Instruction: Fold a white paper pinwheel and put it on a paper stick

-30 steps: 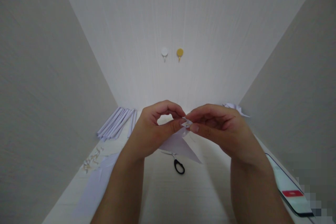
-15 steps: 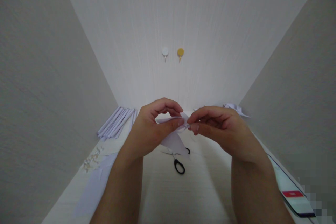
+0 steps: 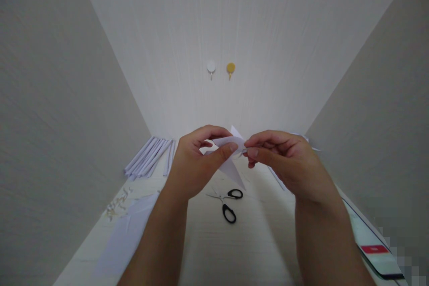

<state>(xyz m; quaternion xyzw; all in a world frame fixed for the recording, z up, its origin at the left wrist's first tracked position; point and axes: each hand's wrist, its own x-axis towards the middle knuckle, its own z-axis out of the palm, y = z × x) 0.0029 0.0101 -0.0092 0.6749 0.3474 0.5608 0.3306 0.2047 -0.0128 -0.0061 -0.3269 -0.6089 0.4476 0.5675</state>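
Note:
Both hands hold a folded white paper piece above the table. My left hand pinches its upper part between thumb and fingers. Fingertips of my right hand grip the same piece from the right side. A pointed flap hangs down below my fingers, and a small tip sticks up above them. Black-handled scissors lie on the table just beneath the paper.
A bundle of rolled white paper strips lies at the back left. Small paper scraps and a flat white sheet sit at the left. A phone rests at the right edge. Two hooks hang on the far wall.
Both hands lifted slightly and turned the paper, so its flap now hangs narrower and a tip points up. The scissors below are now fully uncovered.

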